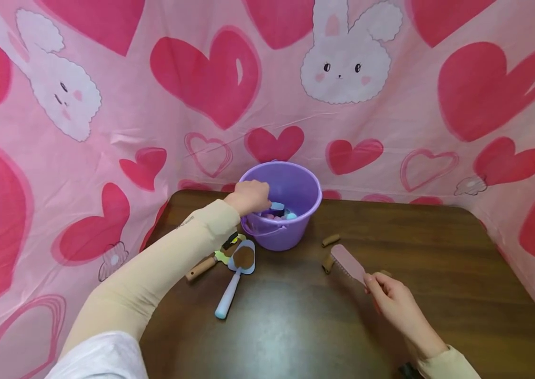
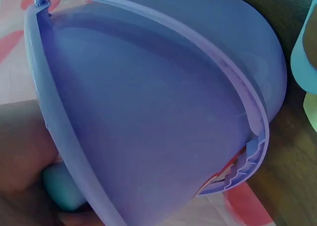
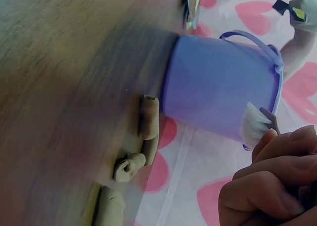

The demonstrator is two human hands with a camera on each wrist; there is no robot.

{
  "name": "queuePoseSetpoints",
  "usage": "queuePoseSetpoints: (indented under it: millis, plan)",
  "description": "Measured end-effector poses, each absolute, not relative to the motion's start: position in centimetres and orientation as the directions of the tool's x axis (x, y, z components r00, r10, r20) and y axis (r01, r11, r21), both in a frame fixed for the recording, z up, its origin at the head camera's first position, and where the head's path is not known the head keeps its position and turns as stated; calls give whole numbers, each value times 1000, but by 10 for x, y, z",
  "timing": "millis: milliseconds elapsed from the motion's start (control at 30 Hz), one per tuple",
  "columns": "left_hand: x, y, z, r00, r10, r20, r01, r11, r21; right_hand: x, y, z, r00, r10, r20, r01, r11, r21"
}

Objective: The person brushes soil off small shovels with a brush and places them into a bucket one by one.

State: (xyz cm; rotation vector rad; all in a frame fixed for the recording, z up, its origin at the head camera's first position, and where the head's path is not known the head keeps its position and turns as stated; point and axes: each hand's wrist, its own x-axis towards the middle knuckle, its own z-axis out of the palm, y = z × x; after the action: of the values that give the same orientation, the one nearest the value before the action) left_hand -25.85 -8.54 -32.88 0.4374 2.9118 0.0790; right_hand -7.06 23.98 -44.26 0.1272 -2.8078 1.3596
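right hand (image 1: 397, 302) pinched the pink brush (image 1: 349, 265) by its handle above the bench (image 1: 295, 326) | steady hold seemed best, clear of the brown rolls (image 1: 331, 240) | left hand (image 1: 250, 196) hung over the rim of the purple bucket (image 1: 279, 239), grip uncertain; slow, rim-clear moves advisable

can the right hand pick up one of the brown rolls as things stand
Probably not cleanly: the right hand holds the pink brush, so it is occupied. Otherwise the way looks free: nothing seems to rest on the brown rolls.
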Motion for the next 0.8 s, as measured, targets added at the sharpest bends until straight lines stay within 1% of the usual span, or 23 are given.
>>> queuePoseSetpoints:
  millis: [233,467,667,800]
  plan:
    - [-261,-81,-338,-923,311,-226,290,949,119,-79,237,-437,-995,-93,46,-93,596,-797]
    - [-259,-80,-339,-921,305,-243,292,952,90,-88,241,-427,-992,-125,34,-104,610,-786]
    - [-259,-77,-338,-902,323,-286,303,946,114,-88,240,-424,-990,-136,24,-102,609,-787]
    - [-257,-80,-335,-907,340,-247,315,939,136,-88,242,-424,-989,-142,47,-126,622,-773]
